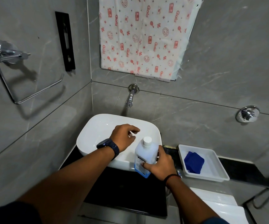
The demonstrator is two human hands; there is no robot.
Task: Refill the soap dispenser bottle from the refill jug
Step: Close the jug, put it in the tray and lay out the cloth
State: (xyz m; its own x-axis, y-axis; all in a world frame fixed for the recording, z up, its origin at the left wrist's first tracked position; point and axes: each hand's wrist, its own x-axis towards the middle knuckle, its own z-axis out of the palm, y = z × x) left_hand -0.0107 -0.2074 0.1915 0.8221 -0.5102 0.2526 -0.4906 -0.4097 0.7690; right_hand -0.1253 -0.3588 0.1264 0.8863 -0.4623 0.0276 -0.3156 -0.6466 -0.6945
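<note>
Occluded and unreadable regions at the basin.
Right hand (160,165) covers the bottle (144,156) lower side; its label print is illegible; both arms are cut by the bottom edge.

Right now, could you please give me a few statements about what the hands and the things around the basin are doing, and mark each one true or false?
1. The right hand grips the clear bottle. True.
2. The bottle's white cap is off. False: it is on the neck.
3. The left hand holds the bottle too. False: it hovers over the white basin, fingers loosely curled, holding nothing.
4. A blue cloth lies in the white tray. True.
5. Water runs from the wall tap. False: no stream shows.
</note>
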